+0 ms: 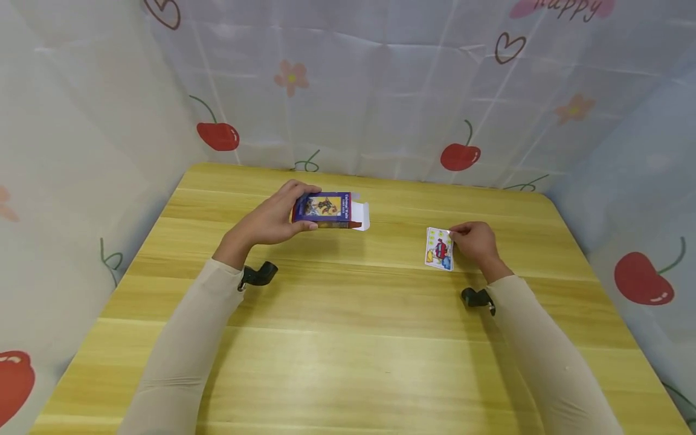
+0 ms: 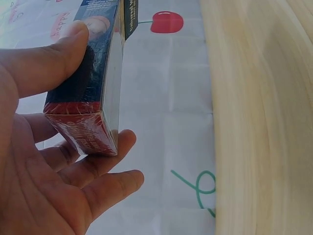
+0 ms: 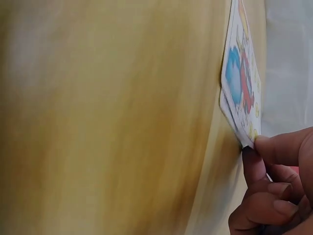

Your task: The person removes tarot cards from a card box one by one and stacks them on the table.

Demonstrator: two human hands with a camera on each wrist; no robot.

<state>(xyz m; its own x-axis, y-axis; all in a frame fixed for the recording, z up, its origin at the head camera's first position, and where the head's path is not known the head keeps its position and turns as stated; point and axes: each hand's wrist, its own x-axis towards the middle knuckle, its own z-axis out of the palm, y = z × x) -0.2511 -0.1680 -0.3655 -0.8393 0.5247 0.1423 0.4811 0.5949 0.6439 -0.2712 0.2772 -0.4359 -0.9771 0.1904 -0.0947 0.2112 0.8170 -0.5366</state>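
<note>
My left hand (image 1: 274,214) grips a dark blue tarot card box (image 1: 326,206) between thumb and fingers, above the table. The box's white end flap (image 1: 360,215) sticks out to the right, open. In the left wrist view, the thumb presses one face of the box (image 2: 93,73) and its red end points toward the palm. On the right, my right hand (image 1: 476,243) pinches the edge of a few illustrated cards (image 1: 439,249) between thumb and index finger. The right wrist view shows the cards (image 3: 240,78) slightly fanned, close over the wood.
A wooden table (image 1: 348,350) spans the scene, backed by a white curtain (image 1: 370,109) printed with cherries, flowers and hearts. Black wrist mounts (image 1: 261,273) hang beneath both forearms. Curtain also borders the table on the left and right.
</note>
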